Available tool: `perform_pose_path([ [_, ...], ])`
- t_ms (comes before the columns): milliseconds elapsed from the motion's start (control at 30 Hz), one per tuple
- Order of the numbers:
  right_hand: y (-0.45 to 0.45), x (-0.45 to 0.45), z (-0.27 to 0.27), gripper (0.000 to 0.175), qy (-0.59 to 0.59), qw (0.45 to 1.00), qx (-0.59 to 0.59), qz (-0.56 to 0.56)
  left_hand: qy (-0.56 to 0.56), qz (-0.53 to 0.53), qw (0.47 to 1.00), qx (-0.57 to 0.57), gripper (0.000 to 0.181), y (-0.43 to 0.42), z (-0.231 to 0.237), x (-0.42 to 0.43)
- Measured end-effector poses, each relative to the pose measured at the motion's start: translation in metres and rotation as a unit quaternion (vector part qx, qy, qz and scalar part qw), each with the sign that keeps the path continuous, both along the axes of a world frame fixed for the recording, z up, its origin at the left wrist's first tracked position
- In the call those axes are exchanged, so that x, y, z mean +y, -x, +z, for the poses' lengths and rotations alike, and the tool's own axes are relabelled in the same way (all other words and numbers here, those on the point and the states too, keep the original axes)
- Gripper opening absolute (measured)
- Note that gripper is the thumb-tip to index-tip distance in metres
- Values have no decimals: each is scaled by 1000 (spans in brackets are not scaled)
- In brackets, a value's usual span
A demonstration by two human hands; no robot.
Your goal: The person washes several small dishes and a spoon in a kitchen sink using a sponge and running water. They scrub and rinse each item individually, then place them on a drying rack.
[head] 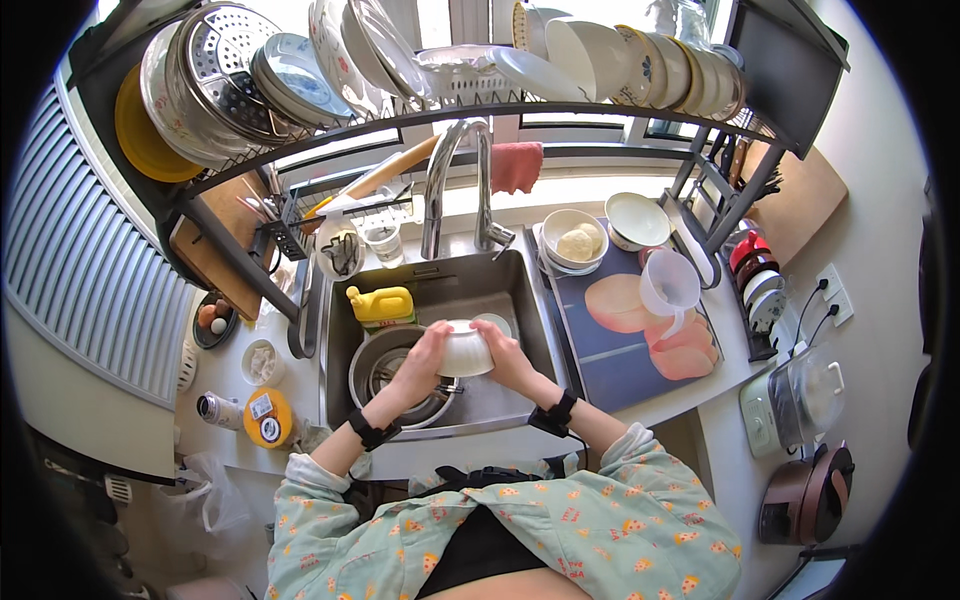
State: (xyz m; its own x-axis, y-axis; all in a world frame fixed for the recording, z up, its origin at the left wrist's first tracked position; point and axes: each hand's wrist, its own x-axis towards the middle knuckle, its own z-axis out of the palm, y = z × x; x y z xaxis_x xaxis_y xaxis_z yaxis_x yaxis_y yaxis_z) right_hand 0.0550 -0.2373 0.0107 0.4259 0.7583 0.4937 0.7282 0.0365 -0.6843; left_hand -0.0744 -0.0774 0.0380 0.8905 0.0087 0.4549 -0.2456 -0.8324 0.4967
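Observation:
A white ribbed bowl (465, 354) is held tilted over the stainless steel sink (551, 330), its foot ring facing away from me. My left hand (421, 361) grips its left side and my right hand (504, 355) its right side. Below and to the left, a metal pot (365, 358) stands in the sink with metal utensils inside, partly hidden by my left hand and forearm. Behind the pot is a yellow detergent bottle (382, 306). A pale round dish (495, 324) shows just beyond the bowl, partly covered by my right hand.
A chrome faucet (435, 187) arches behind the sink under a dish rack (487, 112) loaded with plates and bowls. Right of the sink, a dark mat (615, 382) holds a bowl of dough (574, 238), another bowl (637, 217) and a plastic measuring cup (664, 279). An orange-lidded container (268, 416) stands left.

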Motion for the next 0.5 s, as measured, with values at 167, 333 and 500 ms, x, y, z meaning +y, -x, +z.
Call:
perform_pose_path([
  [167, 5, -1, -1, 60, 122, 991, 50, 37, 58, -3, 990, 125, 70, 2, -4, 3],
  [333, 9, -4, -12, 57, 48, 999, 5, 18, 36, -32, 993, 110, 68, 2, -6, 3],
  [500, 15, -20, -6, 52, -1, 999, -33, 6, -53, -45, 998, 3, 69, 9, 0, -8],
])
